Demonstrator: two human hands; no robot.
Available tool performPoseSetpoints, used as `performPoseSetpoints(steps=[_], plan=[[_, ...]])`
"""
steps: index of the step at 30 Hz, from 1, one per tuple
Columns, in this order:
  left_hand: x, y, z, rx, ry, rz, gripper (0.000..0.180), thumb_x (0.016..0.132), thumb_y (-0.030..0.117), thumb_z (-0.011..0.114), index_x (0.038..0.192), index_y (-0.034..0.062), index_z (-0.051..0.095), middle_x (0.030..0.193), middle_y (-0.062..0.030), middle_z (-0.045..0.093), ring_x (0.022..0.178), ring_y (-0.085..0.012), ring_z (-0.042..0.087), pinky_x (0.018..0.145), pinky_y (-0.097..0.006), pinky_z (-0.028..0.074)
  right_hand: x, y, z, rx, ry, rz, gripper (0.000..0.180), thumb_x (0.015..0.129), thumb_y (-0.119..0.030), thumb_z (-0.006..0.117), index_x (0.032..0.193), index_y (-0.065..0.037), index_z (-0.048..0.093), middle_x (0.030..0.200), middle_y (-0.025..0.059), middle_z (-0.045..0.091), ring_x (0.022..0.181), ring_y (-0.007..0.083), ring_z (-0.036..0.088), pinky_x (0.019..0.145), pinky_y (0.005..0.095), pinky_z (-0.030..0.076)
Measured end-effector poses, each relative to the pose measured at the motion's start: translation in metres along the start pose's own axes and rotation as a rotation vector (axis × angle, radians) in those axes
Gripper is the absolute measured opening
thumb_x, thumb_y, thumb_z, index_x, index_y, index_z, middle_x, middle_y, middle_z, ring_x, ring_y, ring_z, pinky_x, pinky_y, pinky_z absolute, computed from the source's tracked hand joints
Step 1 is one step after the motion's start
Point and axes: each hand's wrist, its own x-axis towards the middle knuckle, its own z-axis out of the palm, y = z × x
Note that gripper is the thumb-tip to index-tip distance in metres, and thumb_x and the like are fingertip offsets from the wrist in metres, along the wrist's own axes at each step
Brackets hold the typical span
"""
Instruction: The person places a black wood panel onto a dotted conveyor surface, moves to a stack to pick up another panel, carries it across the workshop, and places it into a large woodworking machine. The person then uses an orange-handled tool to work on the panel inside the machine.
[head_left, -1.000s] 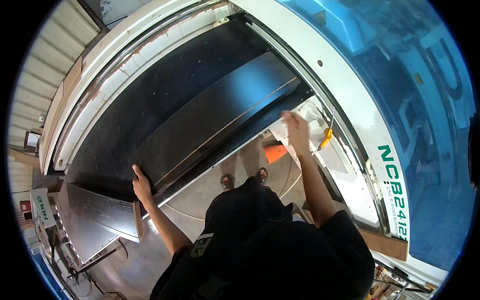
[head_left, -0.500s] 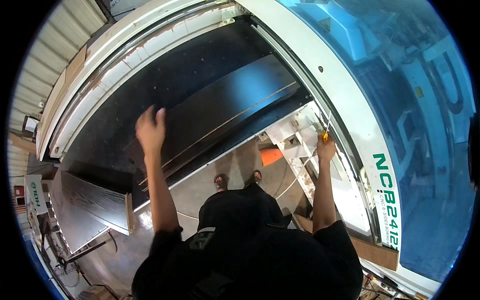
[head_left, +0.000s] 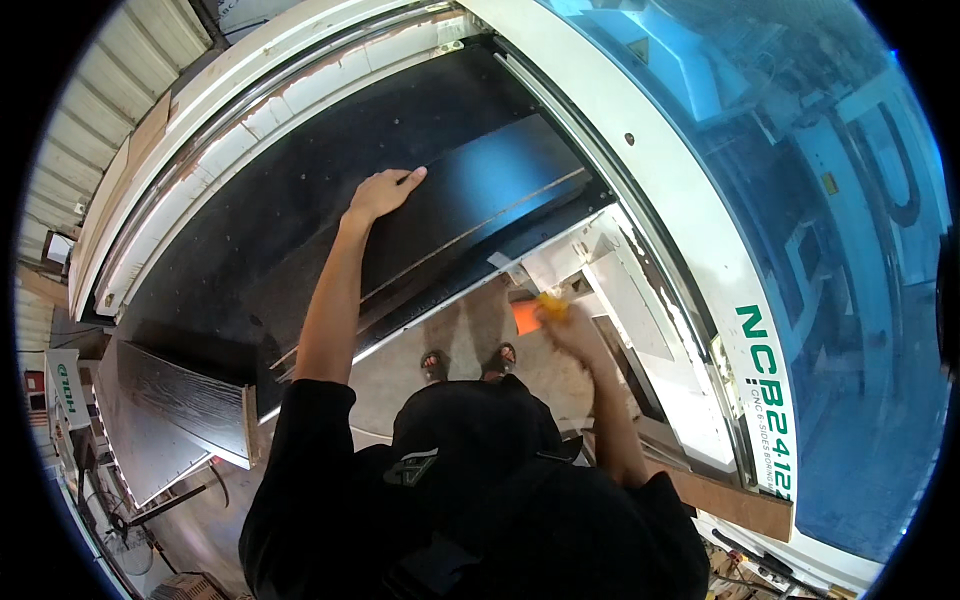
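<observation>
Corrugated wall (head_left: 90, 150) closes the far left of this workshop, and a panel-boring machine with a translucent blue cover (head_left: 790, 190) fills the right. From the head view, a long dark panel (head_left: 490, 180) lies on the machine's black desk (head_left: 390, 130), close to the near edge. The left hand (head_left: 378, 195) rests at the panel's far edge, palm down; whether that grip presses or hooks the edge, I cannot tell. The right hand (head_left: 572, 330), over the near side, has its grip wrapped around a yellow-handled tool (head_left: 551, 307), its shaft blurred.

With only one hand on the panel, an off-centre push could swivel it, or a pull could bring it over the near edge. A careless swing of the tool might scratch the dark face or catch the orange object (head_left: 524, 317) just beside it. Leaning left, the arm could knock the wood-grain board (head_left: 185, 395).
</observation>
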Motion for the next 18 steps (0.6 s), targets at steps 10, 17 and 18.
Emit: performPoseSetpoints(steps=[10,17,18], plan=[[-0.032,0.032,0.001,0.040,-0.030,0.034,0.069,0.100,0.070,0.041,0.122,0.0146,0.076,0.118,-0.0158,0.074,0.114,-0.0370,0.068,0.103,-0.046,0.049,-0.027,0.024,-0.063,0.312,0.590,-0.043,0.025,0.099,-0.029,0.069,0.092,-0.005,0.066,0.061,-0.0023,0.054,0.048,0.0081,0.051,0.045,0.0257,0.046],[-0.026,0.028,0.007,0.051,-0.031,0.047,0.070,0.099,0.071,0.041,0.126,0.0152,0.074,0.117,-0.0153,0.075,0.114,-0.0359,0.068,0.103,-0.046,0.050,-0.050,-0.004,-0.037,0.188,0.032,-0.012,0.032,0.097,-0.033,0.071,0.086,-0.004,0.064,0.062,-0.0009,0.055,0.051,0.0095,0.054,0.046,0.0270,0.045],[-0.026,0.031,0.007,0.049,-0.027,0.050,0.070,0.099,0.071,0.041,0.126,0.0154,0.074,0.117,-0.0152,0.075,0.114,-0.0358,0.068,0.103,-0.045,0.050,-0.044,0.004,-0.034,0.190,0.035,-0.002,0.032,0.097,-0.033,0.071,0.086,-0.004,0.064,0.062,-0.0009,0.055,0.051,0.0095,0.054,0.046,0.0270,0.045]])
